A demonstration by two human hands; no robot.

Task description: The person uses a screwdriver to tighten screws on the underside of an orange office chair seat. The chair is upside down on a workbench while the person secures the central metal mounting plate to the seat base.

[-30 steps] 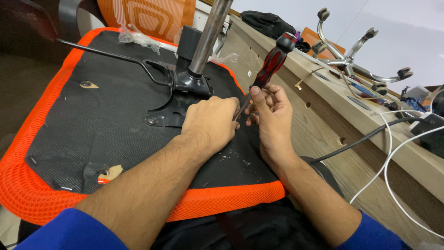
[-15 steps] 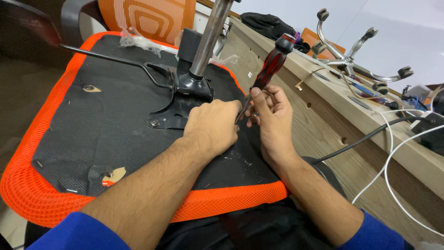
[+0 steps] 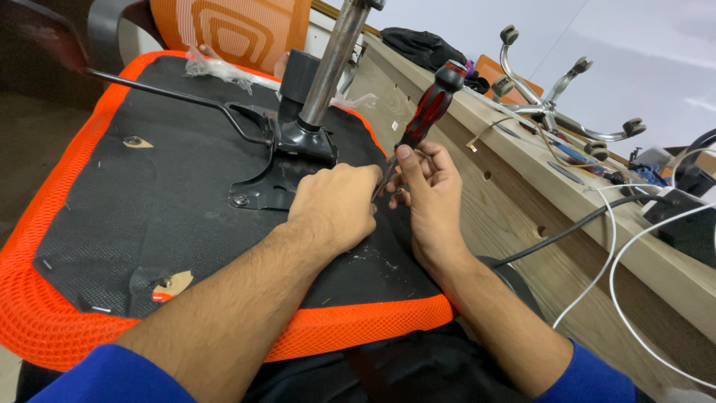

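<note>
right hand (image 3: 429,186) pinches the screwdriver (image 3: 418,127) shaft just under the red-and-black handle, fingers closed on it, thumb up against the shank. tool leans up and to the right, handle well above the hands, tip down between the two hands and hidden by the left knuckles. left hand (image 3: 335,205) is curled palm-down over the spot where the tip lands, fingers bunched; cannot tell whether it holds a screw or only steadies the tip.

work point sits on the black underside of the seat (image 3: 112,216), just right of the black metal plate (image 3: 280,183) that carries the grey column (image 3: 332,63). one plate screw (image 3: 239,200) shows at its left corner.

judgement on doing this well: shaft looks tilted off the fastener axis, so bring it closer to square with the seat before loading it, or the tip may cam out. a grip on the handle rather than the shank would likely give more torque. left fingers are close to the tip, a slip would go into them.

pose: both forearms come in from the bottom edge, blue sleeves (image 3: 104,377) at the elbows, wrists low over the seat, right wrist bent back slightly.

around it: orange mesh rim (image 3: 365,336) along the near side, thin black lever (image 3: 164,89) running left from the plate, wooden bench (image 3: 522,201) on the right, a chrome chair base (image 3: 567,112) and white cables (image 3: 619,254) past it.
</note>
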